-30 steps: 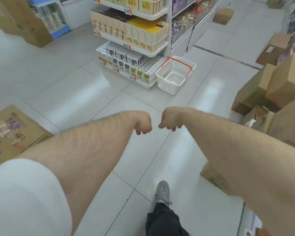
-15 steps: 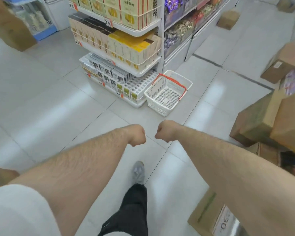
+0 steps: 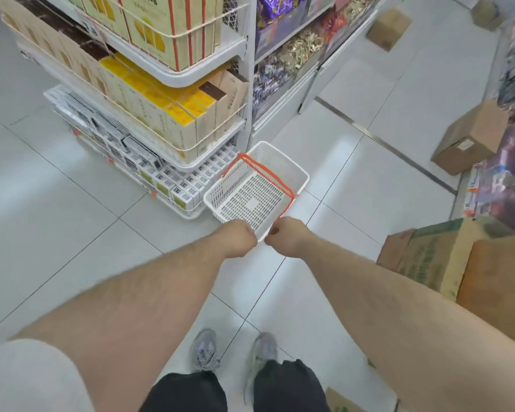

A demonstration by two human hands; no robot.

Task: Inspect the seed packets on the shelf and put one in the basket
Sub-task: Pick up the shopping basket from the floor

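Observation:
A white plastic basket (image 3: 292, 171) with orange handles stands empty on the tiled floor, against the corner of a white shelf unit (image 3: 211, 66). The shelf tiers carry yellow and beige boxes (image 3: 173, 114), and the lowest tier holds small white and green packets (image 3: 173, 185). My left hand (image 3: 238, 239) and my right hand (image 3: 286, 239) are stretched out side by side, both curled into fists and holding nothing. They overlap the basket's near rim in the view.
Brown cardboard boxes (image 3: 446, 263) are stacked at the right, and one more (image 3: 470, 138) lies on the floor beyond. A second shelf run (image 3: 286, 60) with purple and gold wrapped goods extends behind. My two feet (image 3: 232, 352) stand on the tiles below.
I have walked forward, so the shelf and basket are much nearer and larger. Both fists stayed curled and close together, now over the basket's near edge.

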